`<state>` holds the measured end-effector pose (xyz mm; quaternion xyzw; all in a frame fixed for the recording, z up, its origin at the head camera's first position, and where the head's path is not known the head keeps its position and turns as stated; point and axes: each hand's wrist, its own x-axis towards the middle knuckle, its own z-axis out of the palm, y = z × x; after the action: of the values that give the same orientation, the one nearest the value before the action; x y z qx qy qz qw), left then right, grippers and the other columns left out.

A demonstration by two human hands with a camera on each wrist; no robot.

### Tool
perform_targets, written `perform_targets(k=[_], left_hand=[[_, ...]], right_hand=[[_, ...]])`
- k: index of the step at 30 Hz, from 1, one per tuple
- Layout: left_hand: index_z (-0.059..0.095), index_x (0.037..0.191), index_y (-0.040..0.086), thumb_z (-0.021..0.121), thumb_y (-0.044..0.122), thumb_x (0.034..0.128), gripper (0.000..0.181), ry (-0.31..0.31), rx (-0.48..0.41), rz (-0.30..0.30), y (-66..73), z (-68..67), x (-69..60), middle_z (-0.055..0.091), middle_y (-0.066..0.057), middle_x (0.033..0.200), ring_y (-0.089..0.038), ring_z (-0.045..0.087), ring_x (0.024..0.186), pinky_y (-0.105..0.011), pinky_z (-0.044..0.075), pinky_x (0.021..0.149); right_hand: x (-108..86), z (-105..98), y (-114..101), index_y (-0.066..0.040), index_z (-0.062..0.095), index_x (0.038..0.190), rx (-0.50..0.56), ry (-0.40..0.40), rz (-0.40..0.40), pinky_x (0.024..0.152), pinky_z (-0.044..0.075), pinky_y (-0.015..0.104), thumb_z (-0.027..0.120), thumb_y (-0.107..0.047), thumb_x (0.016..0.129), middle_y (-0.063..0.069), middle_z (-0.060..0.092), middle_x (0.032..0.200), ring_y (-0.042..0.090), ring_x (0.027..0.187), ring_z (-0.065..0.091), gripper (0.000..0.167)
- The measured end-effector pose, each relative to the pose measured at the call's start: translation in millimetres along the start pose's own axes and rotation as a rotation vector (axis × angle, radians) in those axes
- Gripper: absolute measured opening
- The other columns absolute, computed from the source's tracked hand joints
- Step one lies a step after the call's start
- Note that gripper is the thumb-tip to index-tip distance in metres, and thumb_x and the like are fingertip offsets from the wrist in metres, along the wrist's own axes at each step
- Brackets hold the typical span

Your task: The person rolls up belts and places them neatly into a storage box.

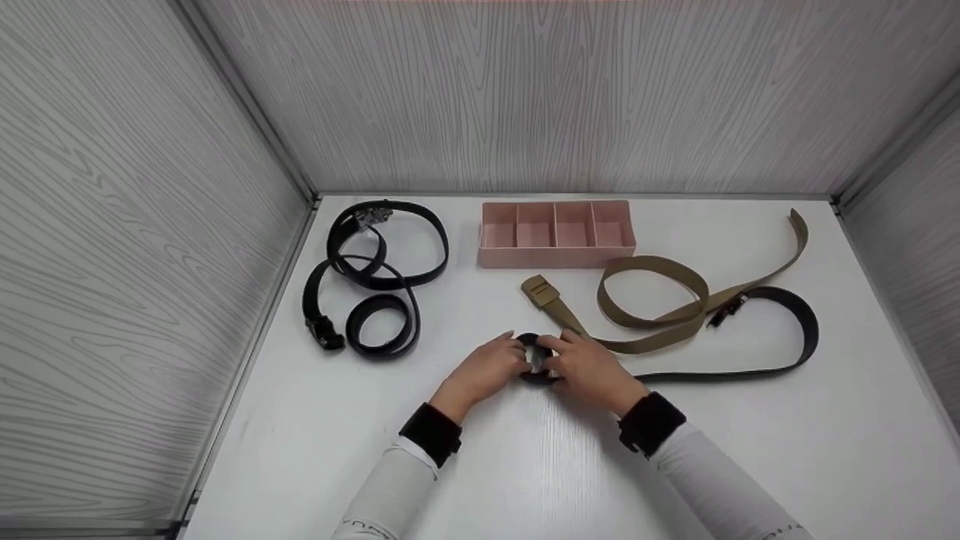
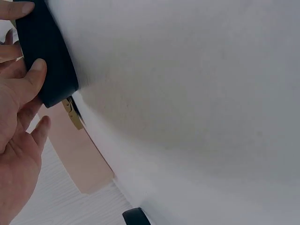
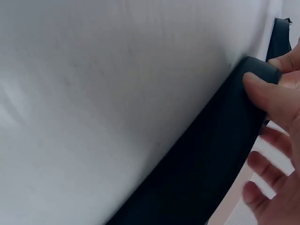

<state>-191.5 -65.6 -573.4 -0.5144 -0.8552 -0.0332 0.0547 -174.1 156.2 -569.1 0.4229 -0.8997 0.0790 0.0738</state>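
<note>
A black belt is partly rolled into a small coil [image 1: 537, 381] between the two hands, and its loose strap [image 1: 720, 375] runs right, curving back to its buckle end [image 1: 727, 309]. My left hand [image 1: 491, 367] grips the coil from the left. In the left wrist view its thumb presses on the outer face of the dark strap [image 2: 51, 70], with fingers behind. From the right, my right hand [image 1: 592, 371] holds the same coil. The right wrist view shows its thumb against the strap [image 3: 211, 136] where it bends round the coil.
Behind the hands lies a tan webbing belt [image 1: 652, 345], its buckle [image 1: 541, 291] near them. A pink tray [image 1: 556, 259] with several compartments stands at the back. Black belts [image 1: 409, 283] lie looped on the left. Panel walls [image 1: 525, 97] enclose the white table [image 1: 300, 442].
</note>
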Motion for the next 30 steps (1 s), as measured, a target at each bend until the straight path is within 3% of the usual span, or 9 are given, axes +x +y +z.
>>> perform_targets(k=[4, 7, 13, 18, 24, 27, 30], left_hand=[[0.077, 0.091, 0.014, 0.06, 0.001, 0.0894, 0.022, -0.035, 0.026, -0.009, -0.9, -2.7, 1.6, 0.071, 0.002, 0.1, -0.016, 0.058, 0.116, -0.043, 0.028, 0.113], [0.076, 0.089, 0.015, 0.06, 0.003, 0.0903, 0.02, -0.04, 0.055, -0.003, -0.8, -2.9, 4.1, 0.071, 0.004, 0.102, -0.015, 0.056, 0.12, -0.045, 0.027, 0.113], [0.076, 0.091, 0.011, 0.064, 0.0, 0.0876, 0.017, -0.017, 0.032, -0.04, 7.0, -2.2, 9.5, 0.071, 0.0, 0.1, -0.017, 0.059, 0.114, -0.041, 0.035, 0.109], [0.075, 0.091, 0.012, 0.065, 0.005, 0.088, 0.013, 0.077, 0.115, -0.019, 16.9, 0.9, 10.4, 0.067, 0.001, 0.092, -0.014, 0.062, 0.099, -0.036, 0.034, 0.109], [0.074, 0.082, 0.013, 0.065, 0.002, 0.0836, 0.014, 0.191, 0.118, 0.051, 10.4, 7.5, 13.7, 0.068, 0.002, 0.085, -0.013, 0.064, 0.088, -0.031, 0.041, 0.103], [0.073, 0.082, 0.012, 0.064, 0.0, 0.0836, 0.015, 0.199, 0.111, 0.084, 5.0, 7.4, 15.8, 0.069, 0.002, 0.086, -0.011, 0.064, 0.087, -0.026, 0.042, 0.099], [0.074, 0.083, 0.011, 0.065, -0.002, 0.084, 0.016, 0.16, 0.089, 0.099, 2.6, 2.6, 17.1, 0.07, 0.0, 0.09, -0.013, 0.064, 0.093, -0.026, 0.041, 0.101]], right_hand=[[4.7, 3, 0, -0.013, 0.076, 0.082, 0.019, 0.014, -0.019, 0.064, 0.047, 0.037, 0.083, -0.01, 0.071, 0.001, 0.064, 0.093, 0.024, 0.077, 0.056, 0.013], [7.5, 2, -1, -0.014, 0.074, 0.072, 0.021, 0.019, 0.007, 0.057, 0.048, 0.036, 0.082, -0.006, 0.069, -0.002, 0.062, 0.075, 0.021, 0.066, 0.059, 0.012], [10.8, -1, -3, -0.016, 0.072, 0.067, -0.031, 0.026, 0.057, 0.051, 0.049, 0.037, 0.08, -0.007, 0.067, 0.0, 0.064, 0.069, 0.021, 0.061, 0.061, 0.013], [8.9, 4, -12, -0.017, 0.065, 0.059, -0.019, 0.07, 0.145, 0.046, 0.047, 0.04, 0.077, -0.006, 0.068, 0.002, 0.058, 0.061, 0.022, 0.054, 0.058, 0.018], [3.4, 1, -10, -0.015, 0.072, 0.069, 0.114, 0.033, 0.154, 0.05, 0.047, 0.04, 0.08, -0.011, 0.072, 0.002, 0.061, 0.072, 0.024, 0.063, 0.061, 0.009], [-1.8, -6, -2, -0.013, 0.074, 0.079, 0.147, -0.017, 0.126, 0.062, 0.05, 0.039, 0.085, -0.016, 0.069, 0.003, 0.064, 0.088, 0.024, 0.076, 0.06, 0.015], [-5.7, -11, 5, -0.01, 0.075, 0.086, 0.162, -0.058, 0.097, 0.071, 0.05, 0.037, 0.088, -0.018, 0.067, 0.004, 0.064, 0.099, 0.024, 0.086, 0.056, 0.024]])
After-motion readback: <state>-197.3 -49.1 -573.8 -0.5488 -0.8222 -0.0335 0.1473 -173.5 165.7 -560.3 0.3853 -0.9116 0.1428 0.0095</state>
